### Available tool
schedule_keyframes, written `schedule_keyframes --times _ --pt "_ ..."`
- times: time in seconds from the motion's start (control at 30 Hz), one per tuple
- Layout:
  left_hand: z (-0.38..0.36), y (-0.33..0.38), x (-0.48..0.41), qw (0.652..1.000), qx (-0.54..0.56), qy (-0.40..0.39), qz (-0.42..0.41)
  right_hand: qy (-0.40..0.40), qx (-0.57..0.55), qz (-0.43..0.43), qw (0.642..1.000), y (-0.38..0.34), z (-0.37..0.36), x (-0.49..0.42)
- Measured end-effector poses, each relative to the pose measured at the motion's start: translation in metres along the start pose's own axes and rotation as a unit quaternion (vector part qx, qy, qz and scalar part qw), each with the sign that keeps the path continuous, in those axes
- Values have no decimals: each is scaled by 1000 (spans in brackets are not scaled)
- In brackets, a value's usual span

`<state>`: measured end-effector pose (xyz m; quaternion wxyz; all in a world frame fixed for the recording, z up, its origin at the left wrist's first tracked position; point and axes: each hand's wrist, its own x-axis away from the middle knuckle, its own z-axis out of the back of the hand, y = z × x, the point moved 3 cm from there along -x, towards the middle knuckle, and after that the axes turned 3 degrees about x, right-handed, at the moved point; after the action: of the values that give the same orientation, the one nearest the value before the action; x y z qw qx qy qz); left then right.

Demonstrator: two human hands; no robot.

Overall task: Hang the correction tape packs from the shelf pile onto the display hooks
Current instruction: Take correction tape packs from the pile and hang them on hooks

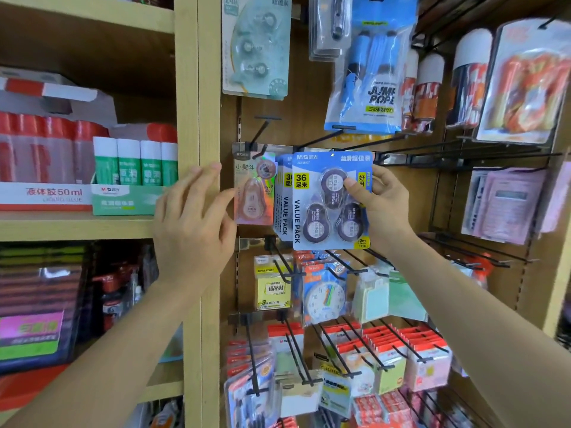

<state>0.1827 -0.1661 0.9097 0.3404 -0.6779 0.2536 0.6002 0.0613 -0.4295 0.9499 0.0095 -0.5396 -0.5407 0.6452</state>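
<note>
My right hand (378, 205) grips a blue correction tape value pack (312, 211) by its right edge, thumb pressed on the front blister. The pack holds three dark tape rollers and hangs upright in front of a black display hook (321, 140). Behind it hangs another blue value pack (284, 205), mostly hidden. To their left a pink single correction tape pack (253, 193) hangs on its own hook (261, 131). My left hand (193, 223) is spread with straight fingers, its fingertips at the wooden post and the pink pack's left edge, holding nothing.
A wooden post (200, 88) divides the shelves from the hook wall. Green glue sticks (136, 162) and red liquid glue bottles (46, 149) stand on the left shelf. A jump rope pack (370, 72) hangs above; sticky notes (272, 285) and long empty hooks (463, 251) jut out below and right.
</note>
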Motion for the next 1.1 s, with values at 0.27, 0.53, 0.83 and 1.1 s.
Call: schedule_keyframes --times 0.27,0.53,0.83,1.1 --pt "1 1 1 1000 -2 6 -2 -17 3 9 1000 -5 -1 -5" --pt "1 1 1 1000 -7 12 -5 -11 -38 -17 999 5 -9 -5" --pt "0 0 3 1000 -9 8 -3 5 -73 -77 994 2 -13 -10" --pt "1 1 4 1000 -6 11 -2 11 -3 -94 995 9 -16 -17"
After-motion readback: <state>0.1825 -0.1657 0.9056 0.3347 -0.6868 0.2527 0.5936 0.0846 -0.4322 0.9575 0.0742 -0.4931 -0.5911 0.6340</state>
